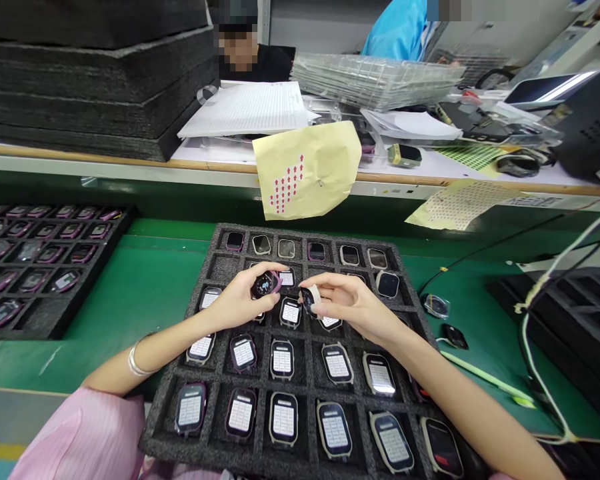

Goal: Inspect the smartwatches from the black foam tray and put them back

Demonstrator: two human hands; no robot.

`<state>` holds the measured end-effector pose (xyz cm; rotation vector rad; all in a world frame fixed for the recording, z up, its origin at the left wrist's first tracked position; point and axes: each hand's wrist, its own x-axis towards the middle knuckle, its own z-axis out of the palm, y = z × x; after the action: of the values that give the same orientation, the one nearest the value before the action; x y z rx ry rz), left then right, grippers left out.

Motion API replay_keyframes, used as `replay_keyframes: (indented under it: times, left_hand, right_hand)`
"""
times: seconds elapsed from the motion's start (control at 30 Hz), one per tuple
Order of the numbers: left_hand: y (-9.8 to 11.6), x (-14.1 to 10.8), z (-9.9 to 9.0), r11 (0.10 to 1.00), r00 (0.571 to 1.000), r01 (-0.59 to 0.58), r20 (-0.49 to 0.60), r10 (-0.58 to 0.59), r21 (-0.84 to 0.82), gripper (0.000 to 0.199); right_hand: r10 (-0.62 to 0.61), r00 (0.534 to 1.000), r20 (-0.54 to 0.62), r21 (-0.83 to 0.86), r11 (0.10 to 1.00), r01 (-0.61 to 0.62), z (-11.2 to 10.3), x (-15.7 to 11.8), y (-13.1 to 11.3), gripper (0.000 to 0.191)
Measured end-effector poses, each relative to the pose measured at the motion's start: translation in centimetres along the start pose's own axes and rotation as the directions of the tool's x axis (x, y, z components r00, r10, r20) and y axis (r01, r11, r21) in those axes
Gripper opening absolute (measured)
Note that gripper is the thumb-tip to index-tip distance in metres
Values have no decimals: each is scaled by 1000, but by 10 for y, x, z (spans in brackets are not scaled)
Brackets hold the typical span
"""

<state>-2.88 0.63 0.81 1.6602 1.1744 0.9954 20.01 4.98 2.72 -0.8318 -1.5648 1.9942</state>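
Nearest us, watches (283,418) sit in the foam tray (213,403); above it, our left hand (243,297) grips a purple-rimmed watch (265,285), our right hand (353,303) a pale-edged one (309,299) (this one tilted). Farther off hangs a yellow sheet (310,170).

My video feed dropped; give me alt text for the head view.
The left hand holds a purple-rimmed smartwatch, the right hand a pale-rimmed smartwatch, over a black foam tray of rectangular smartwatches on a green tabletop.
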Motion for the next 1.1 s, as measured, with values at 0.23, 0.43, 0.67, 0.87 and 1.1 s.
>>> replay_keyframes:
  times: [0.23,0.43,0.67,0.87,1.1]
  left_hand:
    - [1,0,-1,999,999,22,29,-23,40,37]
    - [-1,3,-2,999,999,26,34,-27,35,35]
    - [0,3,-3,1000,1000,8,-17,-8,5,33]
    - [1,0,-2,999,1000,5,-27,-6,-41,31]
    - [-3,5,5,923,971,237,93,-219,-303,49]
  right_hand:
    - [10,1000,-28,-15,1000,-10,-1,1,3,31]
    - [3,999,-53,-82,997,-7,-1,1,2,33]
    - [-17,997,-70,-102,995,10,-1,-1,-3,32]
    - [-22,998,-59,-48,999,19,-1,-2,-4,33]
    - [38,999,-29,35,999,-37,-1,1,-3,38]
